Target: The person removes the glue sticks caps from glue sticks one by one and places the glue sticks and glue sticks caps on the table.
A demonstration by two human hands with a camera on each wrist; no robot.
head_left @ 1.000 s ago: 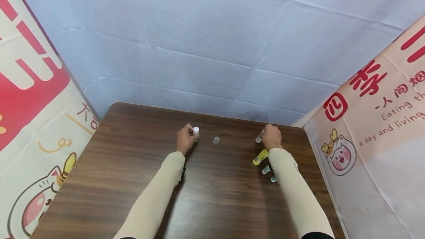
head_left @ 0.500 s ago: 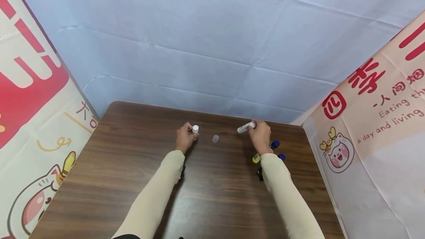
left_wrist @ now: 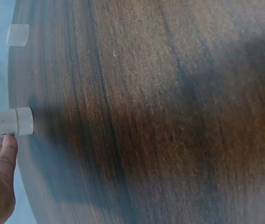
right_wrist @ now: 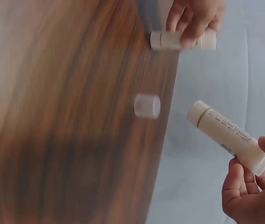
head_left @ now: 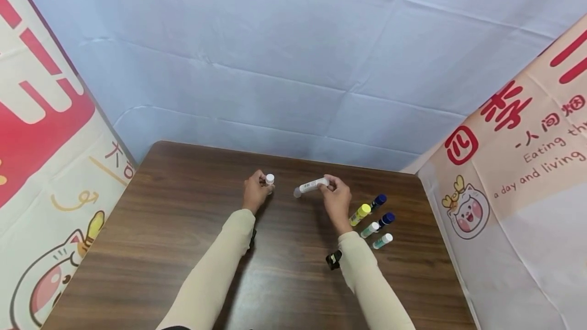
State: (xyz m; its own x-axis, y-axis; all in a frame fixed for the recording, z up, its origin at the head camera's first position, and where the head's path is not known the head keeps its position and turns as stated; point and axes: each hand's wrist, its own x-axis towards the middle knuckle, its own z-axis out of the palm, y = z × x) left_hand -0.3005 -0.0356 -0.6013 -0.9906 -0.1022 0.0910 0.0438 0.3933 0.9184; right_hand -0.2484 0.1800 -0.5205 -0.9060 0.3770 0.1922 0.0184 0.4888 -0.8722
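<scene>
The white cylindrical tube (right_wrist: pixel 228 136) tilts down along its long axis, lower end pointing toward the small translucent cylinder (right_wrist: pixel 147 106) and apart from it; the right hand (head_left: pixel 337 198) pinches its upper end; half a second ago it was farther right of the cylinder; left of the cylinder, the left hand (head_left: pixel 255 192) grips an upright white-capped tube (head_left: pixel 270 179); right of the cylinder, on the brown wood-grain tabletop (head_left: pixel 293 274), stand a yellow tube (head_left: pixel 360 214), two blue-capped tubes (head_left: pixel 387 218) and two white-capped green tubes (head_left: pixel 382 241); the cylinder lies between both held tubes.
</scene>
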